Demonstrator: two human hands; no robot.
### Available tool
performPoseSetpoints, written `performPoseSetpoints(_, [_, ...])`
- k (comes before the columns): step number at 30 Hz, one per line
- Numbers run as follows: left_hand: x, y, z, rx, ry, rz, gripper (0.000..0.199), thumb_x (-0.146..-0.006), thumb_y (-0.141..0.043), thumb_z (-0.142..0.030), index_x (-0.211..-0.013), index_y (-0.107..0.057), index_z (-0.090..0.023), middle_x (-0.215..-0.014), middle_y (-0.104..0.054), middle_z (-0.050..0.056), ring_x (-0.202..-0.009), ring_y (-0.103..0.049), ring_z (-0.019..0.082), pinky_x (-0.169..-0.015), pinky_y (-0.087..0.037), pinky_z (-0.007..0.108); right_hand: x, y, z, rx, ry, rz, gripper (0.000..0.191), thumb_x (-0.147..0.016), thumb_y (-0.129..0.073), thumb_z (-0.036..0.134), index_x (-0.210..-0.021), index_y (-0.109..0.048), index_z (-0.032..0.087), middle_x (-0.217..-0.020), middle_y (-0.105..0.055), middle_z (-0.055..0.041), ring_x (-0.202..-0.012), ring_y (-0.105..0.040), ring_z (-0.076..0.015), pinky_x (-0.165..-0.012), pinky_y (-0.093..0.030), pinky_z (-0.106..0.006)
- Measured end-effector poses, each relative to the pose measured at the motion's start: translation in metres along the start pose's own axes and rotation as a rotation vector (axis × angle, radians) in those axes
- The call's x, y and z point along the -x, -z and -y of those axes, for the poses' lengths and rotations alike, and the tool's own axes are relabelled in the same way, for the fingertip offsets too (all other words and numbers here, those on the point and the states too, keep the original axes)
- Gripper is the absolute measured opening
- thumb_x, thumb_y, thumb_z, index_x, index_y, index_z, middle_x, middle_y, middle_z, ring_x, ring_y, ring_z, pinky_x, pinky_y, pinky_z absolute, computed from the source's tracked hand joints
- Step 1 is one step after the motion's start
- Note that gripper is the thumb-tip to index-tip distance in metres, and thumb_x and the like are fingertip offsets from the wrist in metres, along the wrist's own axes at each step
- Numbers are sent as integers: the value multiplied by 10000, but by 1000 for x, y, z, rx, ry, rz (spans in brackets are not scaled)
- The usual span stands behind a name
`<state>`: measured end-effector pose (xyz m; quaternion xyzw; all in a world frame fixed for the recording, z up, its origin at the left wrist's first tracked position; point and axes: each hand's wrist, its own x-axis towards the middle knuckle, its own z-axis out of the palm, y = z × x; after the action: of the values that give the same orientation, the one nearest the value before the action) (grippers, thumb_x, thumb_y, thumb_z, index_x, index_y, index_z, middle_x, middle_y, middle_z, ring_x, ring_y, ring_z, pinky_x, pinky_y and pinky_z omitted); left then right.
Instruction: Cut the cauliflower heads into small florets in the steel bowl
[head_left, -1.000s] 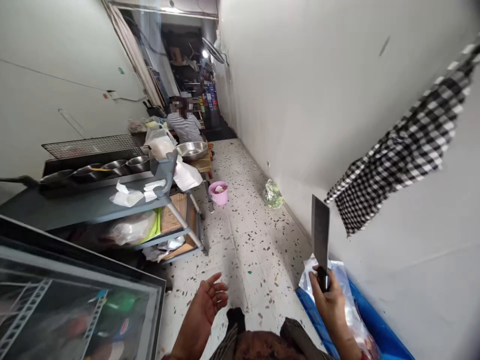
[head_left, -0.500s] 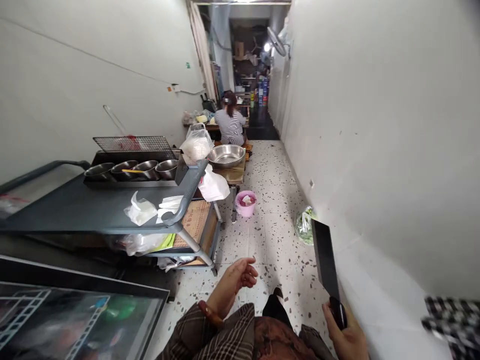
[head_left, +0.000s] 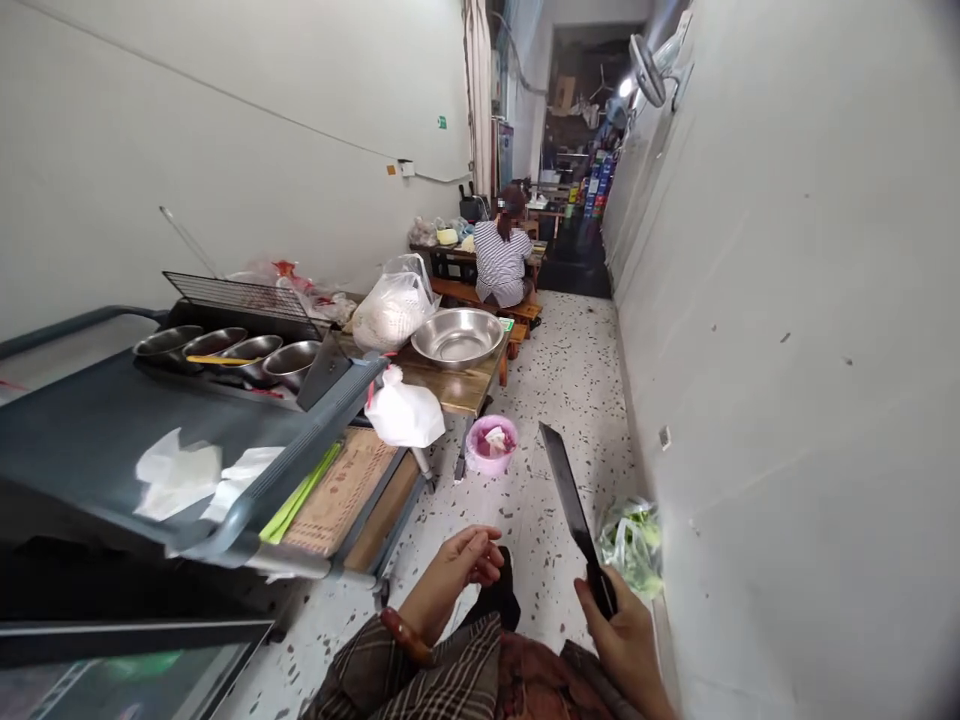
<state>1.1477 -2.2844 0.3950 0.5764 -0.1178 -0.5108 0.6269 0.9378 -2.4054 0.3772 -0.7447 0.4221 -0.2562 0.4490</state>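
Observation:
My right hand [head_left: 626, 635] is wrapped round the black handle of a cleaver [head_left: 568, 492]. Its dark, broad blade points up and forward, seen almost edge-on. Loosely curled in front of my body, my left hand [head_left: 457, 575] has nothing visible in it. A brown bangle [head_left: 405, 636] circles that wrist. A clear plastic bag of green vegetables [head_left: 631, 545] rests on the floor against the wall, beyond my right hand. Farther ahead stands a pink bin [head_left: 491, 447] with a liner and some waste inside.
To the left is a grey trolley [head_left: 82, 420] with steel containers [head_left: 292, 365] and crumpled paper [head_left: 178, 475]. Past it, a wooden table [head_left: 450, 388] bears a steel basin [head_left: 459, 337]. A person in stripes [head_left: 504, 260] sits on a bench ahead. A wall [head_left: 810, 400] bounds the right side.
I have moved forward along the passage; the trolley, bin and vegetable bag are closer. The cleaver has swung inward to the left and turned nearly edge-on. My left hand stays loosely curled.

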Motion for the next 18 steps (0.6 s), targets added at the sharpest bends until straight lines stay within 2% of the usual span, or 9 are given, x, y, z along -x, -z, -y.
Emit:
performPoseSetpoints(4, [-107,-15,-38,-22,-13,-5,468,-750,-668,-563,-942,-653,-137,-753,-659,52,-611,-594,124,-606,-411,263,-102,-2,-17,-10,-53,40,428,-773,-573,621,-802,-660,203,-647,-653,-38,-571,-618,-202,-560,-522,-291])
performPoseSetpoints(7, [-196,-32,-77,-29,-30,3,448,-752,-671,-547,-937,-648,-140,-758,-661,49,-613,-593,121,-600,-406,258,-184,8,-25,37,-85,9,476,-713,-592,667,-774,-679,203,-719,-695,-62,-647,-656,-225,-606,-542,-297])
performPoseSetpoints(10, [-277,-55,-120,-51,-64,70,443,-752,-674,-537,-953,-650,-142,-773,-666,57,-634,-606,131,-611,-416,266,-257,19,-23,86,-171,-47,546,-662,-587,719,-779,-688,195,-693,-691,-54,-629,-646,-222,-603,-536,-299])
performPoseSetpoints(13, [-342,-76,-156,-89,-86,130,460,-762,-654,-547,-981,-640,-142,-793,-670,61,-640,-614,131,-616,-424,267,-319,24,-16,92,-254,-94,613,-621,-582,763,-805,-688,188,-644,-666,-31,-602,-626,-210,-581,-519,-288])
performPoseSetpoints(15, [-377,-82,-174,-130,-80,146,487,-756,-647,-565,-988,-631,-138,-794,-666,55,-634,-617,128,-610,-425,262,-357,24,-14,89,-302,-113,626,-633,-559,779,-803,-681,189,-586,-631,-11,-574,-606,-197,-554,-497,-272])
performPoseSetpoints(18, [-426,-78,-191,-145,-74,50,496,-753,-637,-575,-980,-619,-134,-780,-654,41,-622,-609,118,-603,-423,253,-420,25,-21,114,-324,-102,622,-666,-525,785,-809,-674,198,-538,-592,4,-549,-581,-190,-532,-472,-263])
